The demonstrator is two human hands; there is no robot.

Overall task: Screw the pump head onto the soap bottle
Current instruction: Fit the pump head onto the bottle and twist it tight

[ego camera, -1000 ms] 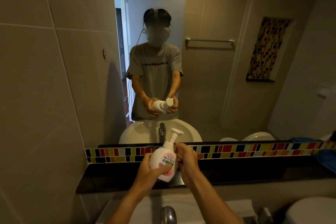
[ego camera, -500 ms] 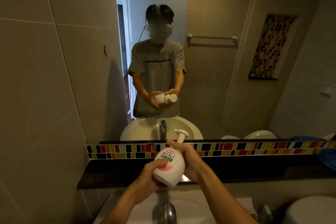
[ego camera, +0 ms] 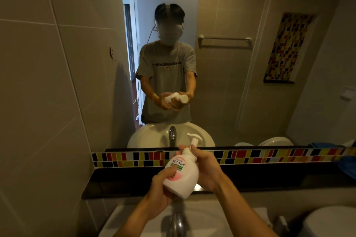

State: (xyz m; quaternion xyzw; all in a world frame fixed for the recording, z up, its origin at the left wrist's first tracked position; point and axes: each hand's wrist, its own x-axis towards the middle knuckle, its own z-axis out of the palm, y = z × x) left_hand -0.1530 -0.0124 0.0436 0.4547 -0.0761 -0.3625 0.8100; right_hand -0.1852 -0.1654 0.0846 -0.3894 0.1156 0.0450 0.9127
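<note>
I hold a white soap bottle [ego camera: 182,176] with a pink and green label above the sink, tilted so its top leans away and to the right. My left hand [ego camera: 160,188] wraps the lower body of the bottle from the left. My right hand [ego camera: 207,167] grips the bottle's neck and shoulder, fingers around the collar below the white pump head [ego camera: 194,138]. The pump head sits on the bottle's neck with its nozzle pointing left. The mirror shows the same hands and bottle from the front.
A chrome tap [ego camera: 177,224] rises just below the bottle over the white sink [ego camera: 212,217]. A dark ledge [ego camera: 119,181] with a coloured mosaic strip [ego camera: 269,155] runs under the mirror. A toilet tank [ego camera: 331,221] is at lower right, blue cloth [ego camera: 346,163] at right.
The bottle has tilted further, its base swinging toward me and its top away. My right hand shifted around the neck and collar; my left hand slid lower on the body.
</note>
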